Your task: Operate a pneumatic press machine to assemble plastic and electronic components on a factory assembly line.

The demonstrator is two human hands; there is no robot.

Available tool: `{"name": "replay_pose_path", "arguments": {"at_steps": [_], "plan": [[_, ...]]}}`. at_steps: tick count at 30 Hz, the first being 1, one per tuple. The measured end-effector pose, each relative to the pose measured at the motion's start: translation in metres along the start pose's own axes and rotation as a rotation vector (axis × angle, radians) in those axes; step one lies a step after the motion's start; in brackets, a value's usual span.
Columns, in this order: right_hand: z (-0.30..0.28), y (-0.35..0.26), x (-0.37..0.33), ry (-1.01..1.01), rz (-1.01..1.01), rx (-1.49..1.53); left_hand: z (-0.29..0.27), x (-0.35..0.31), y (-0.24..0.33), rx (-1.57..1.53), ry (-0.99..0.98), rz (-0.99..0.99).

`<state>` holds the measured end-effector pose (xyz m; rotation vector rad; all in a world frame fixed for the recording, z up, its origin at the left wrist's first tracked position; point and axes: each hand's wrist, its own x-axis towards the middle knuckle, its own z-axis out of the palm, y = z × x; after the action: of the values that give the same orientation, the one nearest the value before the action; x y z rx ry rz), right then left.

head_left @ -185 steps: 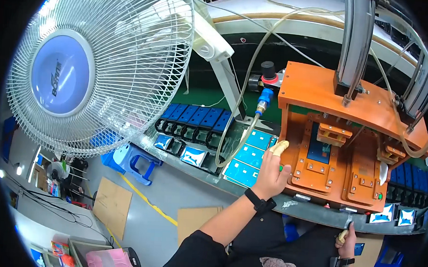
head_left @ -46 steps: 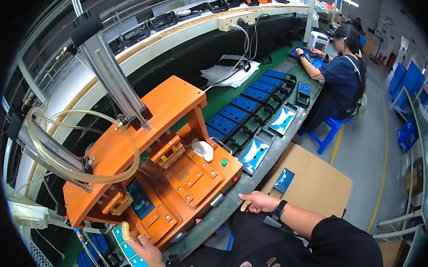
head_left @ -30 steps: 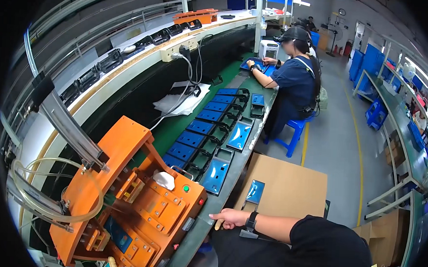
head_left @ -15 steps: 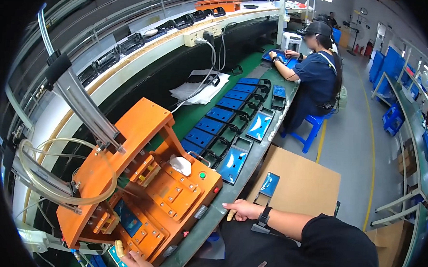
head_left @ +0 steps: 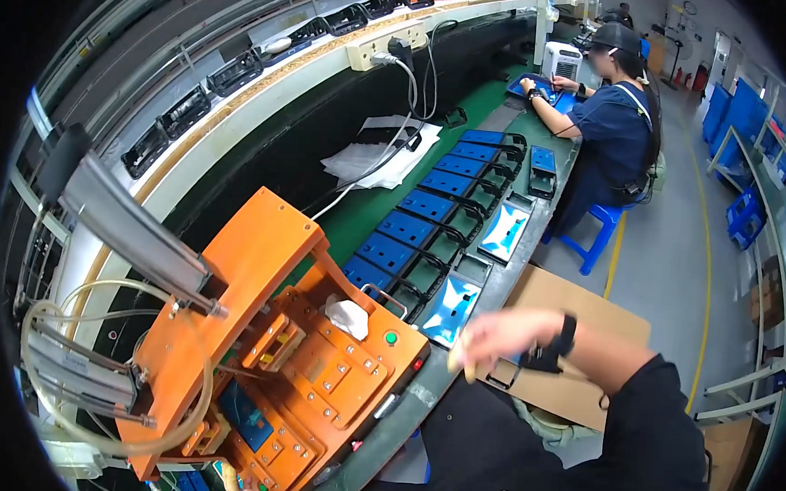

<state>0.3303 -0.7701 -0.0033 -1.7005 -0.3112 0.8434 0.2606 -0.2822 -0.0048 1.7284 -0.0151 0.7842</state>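
Note:
An orange press fixture (head_left: 276,266) stands on the bench at lower left, with a blue panel (head_left: 244,415) lying in its nest. A white wad of cloth (head_left: 347,316) and a green button (head_left: 392,338) sit on its front plate. My right hand (head_left: 502,337), blurred and with a black band at the wrist, hovers over the bench edge beside a light blue panel (head_left: 453,304); a yellowish fingertip points down. Only a finger of my left hand (head_left: 231,483) shows at the fixture's lower front edge.
A row of dark blue trays (head_left: 430,207) runs along the green bench, with another light blue panel (head_left: 506,231) beside it. A cardboard box (head_left: 585,313) stands under my right arm. A co-worker (head_left: 614,124) sits on a blue stool (head_left: 600,234) farther along.
My right hand has lifted off the bench edge and moved up toward the light blue panel, now blurred. The view has shifted slightly; my left hand stays at the fixture's lower front.

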Motion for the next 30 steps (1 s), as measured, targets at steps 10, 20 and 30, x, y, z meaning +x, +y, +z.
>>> {"name": "replay_pose_path", "arguments": {"at_steps": [10,20,30], "plan": [[-0.289,-0.048,0.180,1.191,0.176,-0.946,0.008,0.010,0.004,0.454,-0.006,0.056],[-0.376,-0.024,0.265,1.315,0.441,-1.016,0.010,0.011,-0.010,0.295,0.094,-0.047],[-0.405,-0.026,0.224,1.574,-0.165,-0.496,0.025,0.012,0.004,0.403,0.188,-0.003]]}}
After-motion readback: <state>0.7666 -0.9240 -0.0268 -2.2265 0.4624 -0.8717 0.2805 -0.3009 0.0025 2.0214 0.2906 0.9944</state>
